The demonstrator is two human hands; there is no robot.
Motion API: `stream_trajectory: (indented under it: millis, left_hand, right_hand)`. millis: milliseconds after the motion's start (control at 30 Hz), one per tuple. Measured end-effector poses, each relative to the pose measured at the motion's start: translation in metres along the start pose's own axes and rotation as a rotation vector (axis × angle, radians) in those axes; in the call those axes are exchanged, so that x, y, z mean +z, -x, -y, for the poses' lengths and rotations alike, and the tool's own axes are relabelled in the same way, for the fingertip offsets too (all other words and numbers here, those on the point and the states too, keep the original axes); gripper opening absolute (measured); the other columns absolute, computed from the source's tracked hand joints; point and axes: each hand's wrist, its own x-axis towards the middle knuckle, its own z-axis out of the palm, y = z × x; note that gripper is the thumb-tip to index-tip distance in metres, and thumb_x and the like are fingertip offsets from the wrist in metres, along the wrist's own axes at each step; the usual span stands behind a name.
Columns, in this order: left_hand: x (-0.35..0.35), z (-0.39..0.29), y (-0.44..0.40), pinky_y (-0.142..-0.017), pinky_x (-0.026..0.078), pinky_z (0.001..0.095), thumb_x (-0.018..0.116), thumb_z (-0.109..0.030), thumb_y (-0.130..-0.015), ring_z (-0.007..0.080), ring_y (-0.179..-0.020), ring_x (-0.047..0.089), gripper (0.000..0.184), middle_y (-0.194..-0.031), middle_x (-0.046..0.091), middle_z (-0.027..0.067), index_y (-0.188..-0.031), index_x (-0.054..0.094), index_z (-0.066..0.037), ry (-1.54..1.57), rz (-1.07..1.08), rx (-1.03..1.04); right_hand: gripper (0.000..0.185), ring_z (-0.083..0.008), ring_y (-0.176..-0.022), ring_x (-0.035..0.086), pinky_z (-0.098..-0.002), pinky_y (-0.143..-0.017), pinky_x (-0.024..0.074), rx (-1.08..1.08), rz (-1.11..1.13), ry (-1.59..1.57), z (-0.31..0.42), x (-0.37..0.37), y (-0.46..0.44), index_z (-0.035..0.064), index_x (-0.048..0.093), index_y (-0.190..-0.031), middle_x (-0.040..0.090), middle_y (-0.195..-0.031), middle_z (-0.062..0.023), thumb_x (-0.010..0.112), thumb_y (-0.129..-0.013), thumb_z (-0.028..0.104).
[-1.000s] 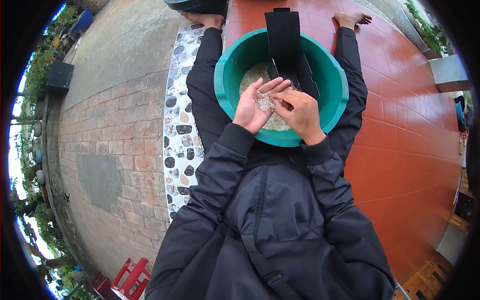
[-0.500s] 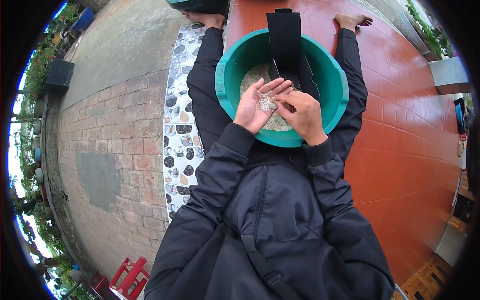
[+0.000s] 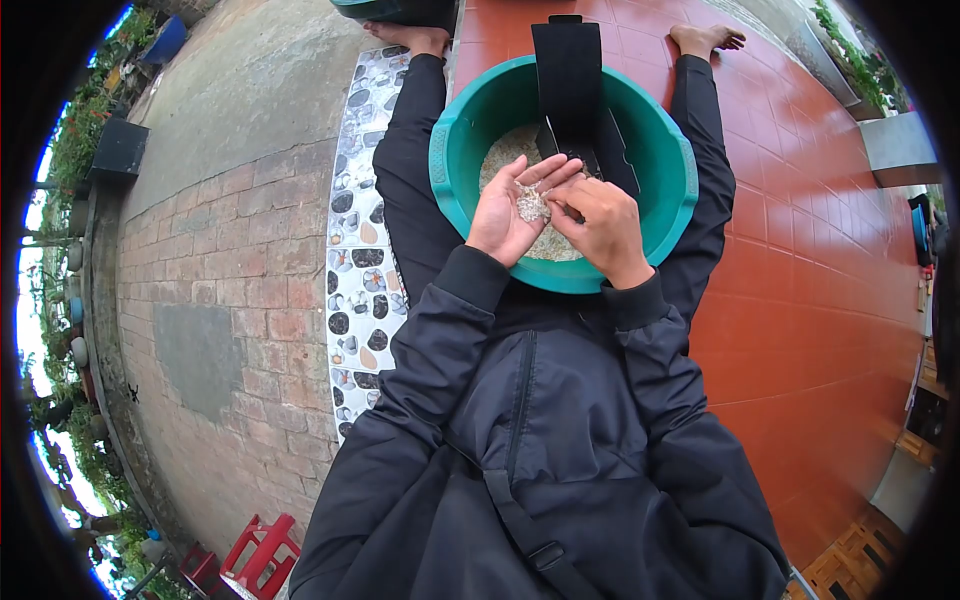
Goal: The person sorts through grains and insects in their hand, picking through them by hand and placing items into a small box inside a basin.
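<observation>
My left hand [image 3: 507, 222] is palm up over a green basin [image 3: 447, 190], fingers stretched out and slightly cupped. A small heap of pale grains that look like rice [image 3: 531, 206] rests on its palm. My right hand [image 3: 606, 226] is closed in a pinch at the edge of this heap, thumb against the fingers. Whatever sits between those fingertips is too small to make out. Below both hands, more pale grain [image 3: 505, 152] covers the basin's bottom. A black open box [image 3: 568, 85] stands inside the basin, its tall flap upright; dark bits in it are partly hidden by my fingers.
My outstretched legs flank the basin on red tiles [image 3: 790, 310]. To the left run a pebble-patterned tile strip [image 3: 350, 270] and brick paving [image 3: 200, 260]. A red plastic stool [image 3: 262, 555] is at lower left. Another green tub [image 3: 392, 8] shows at the top edge.
The right fingertips have shifted very slightly at the heap on my left palm. Both hands otherwise keep nearly the same place, and the basin and box have not moved.
</observation>
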Motion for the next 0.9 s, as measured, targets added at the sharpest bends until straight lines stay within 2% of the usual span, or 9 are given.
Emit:
stream_trajectory:
  millis: [133,400,500,900]
  left_hand:
    - [-0.0016,-0.0001,-0.0002,-0.114,0.033,0.0406,0.030,-0.036,-0.105,0.0293,-0.133,0.046,0.056,-0.143,0.049,0.0201,-0.139,0.044,0.006,-0.019,-0.005,-0.001]
    - [-0.0025,0.0006,-0.0003,-0.114,0.034,0.0405,0.030,-0.035,-0.105,0.0298,-0.133,0.046,0.055,-0.143,0.049,0.0209,-0.138,0.044,0.007,-0.005,0.006,0.003]
    - [-0.0022,0.0005,0.0000,-0.114,0.034,0.0406,0.030,-0.035,-0.105,0.0297,-0.132,0.046,0.055,-0.143,0.049,0.0211,-0.138,0.044,0.007,-0.007,0.002,0.006]
    - [-0.0038,0.0008,-0.0017,-0.114,0.034,0.0404,0.031,-0.033,-0.105,0.0301,-0.132,0.046,0.054,-0.142,0.049,0.0225,-0.137,0.044,0.009,-0.011,-0.017,0.023]
  right_hand:
    - [0.010,-0.0229,-0.074,0.065,-0.0340,-0.064,0.0502,-0.019,-0.021,-0.018,-0.0009,0.0031,-0.0004,0.0099,0.071,-0.084,0.068,-0.079,-0.0049,0.072,-0.074,0.012]
    - [0.014,-0.0223,-0.076,0.065,-0.0339,-0.065,0.0503,0.006,0.020,0.000,0.0025,0.0000,-0.0008,0.0096,0.072,-0.088,0.069,-0.082,-0.0048,0.072,-0.074,0.013]
    - [0.014,-0.0214,-0.070,0.064,-0.0322,-0.063,0.0493,-0.022,-0.013,-0.016,0.0031,0.0015,-0.0019,0.0088,0.071,-0.088,0.068,-0.082,-0.0043,0.072,-0.074,0.010]
    - [0.013,-0.0230,-0.074,0.065,-0.0336,-0.066,0.0510,-0.028,-0.011,0.035,0.0027,0.0072,-0.0029,0.0078,0.070,-0.088,0.068,-0.084,-0.0050,0.072,-0.075,0.011]
